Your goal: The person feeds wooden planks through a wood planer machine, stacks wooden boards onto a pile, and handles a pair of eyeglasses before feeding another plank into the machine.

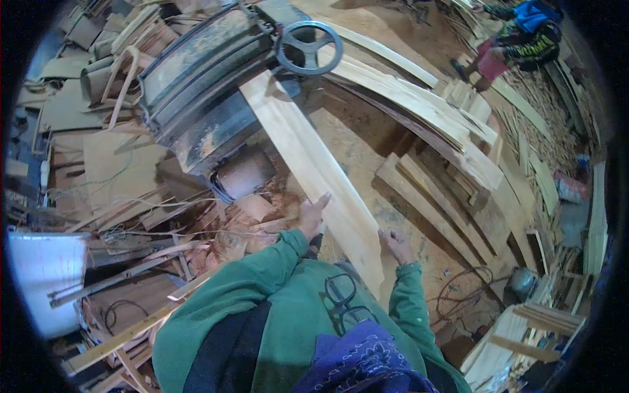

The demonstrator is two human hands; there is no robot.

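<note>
A long pale wooden board (313,154) slants from the thickness planer (216,118) down toward my body, its far end resting at the machine's bed. My left hand (313,216) grips the board's left edge, one finger lying over the top face. On the opposite edge, closer to me, my right hand (397,246) holds the board with its fingertips at the side; its underside fingers are hidden. A spoked handwheel (309,48) is mounted on the planer beside the board's far end.
Stacked planks (406,98) lie right of the planer, with thicker timbers (436,209) on the floor nearer me. Scrap wood (111,164) and shavings crowd the left. A cable (465,285) coils at lower right. Another person (524,36) is at upper right.
</note>
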